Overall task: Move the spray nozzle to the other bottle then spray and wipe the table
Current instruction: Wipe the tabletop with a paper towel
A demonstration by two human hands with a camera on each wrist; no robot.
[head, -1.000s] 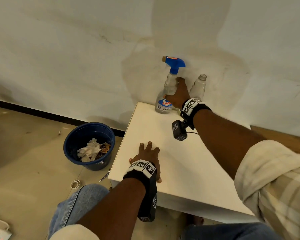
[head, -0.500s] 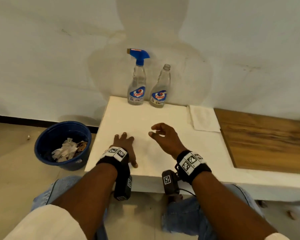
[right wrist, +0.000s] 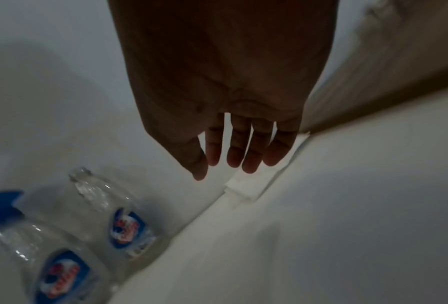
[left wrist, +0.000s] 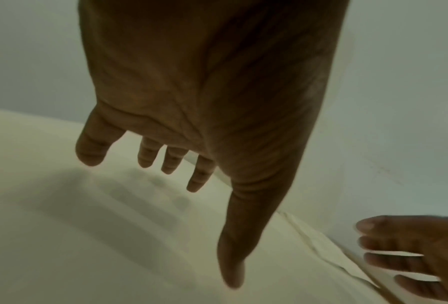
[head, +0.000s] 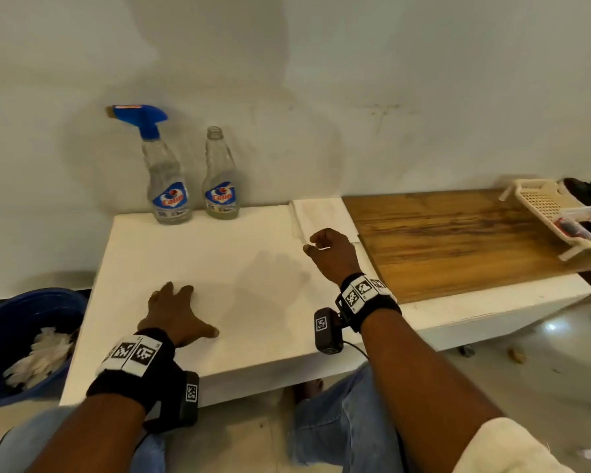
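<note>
1. Round dark blue plastic bin (head: pixel 21 322) with crumpled white paper inside, on floor at 9 o'clock of white rectangular table (head: pixel 253 240).
2. Cream perforated plastic basket (head: pixel 543 203) at far 3 o'clock, sitting on brown wood-grain board (head: pixel 458 240); small clear tray with dark contents just beside it at the edge of the view.
3. Folded white cloth (head: pixel 321 213) flat on table at 1 o'clock, edge against the wood board.
4. Clear plastic bottle with blue trigger spray nozzle (head: pixel 144 119) screwed on top, upright at 12 o'clock against the wall; blue-red label facing front.
5. Second clear plastic bottle, open neck, no cap (head: pixel 219 179), upright just beside the first on its right; bodies near, cannot tell if touching.
6. Nothing between hands and bottles; open tabletop in that path.
7. White matte tabletop, hand shadows on it; off-white stained wall behind; glossy tiled floor below; jeans-clad knees under the near edge.
8. Left hand (head: pixel 174 315) at 7 o'clock, palm down, fingers spread straight, resting on tabletop, holding nothing.
9. Right hand (head: pixel 331 250) at 3 o'clock, raised off the table just beside the cloth, fingers loosely curled, apart from thumb, holding nothing; well apart from both bottles.
10. Black wrist straps with square marker tags on both wrists.
</note>
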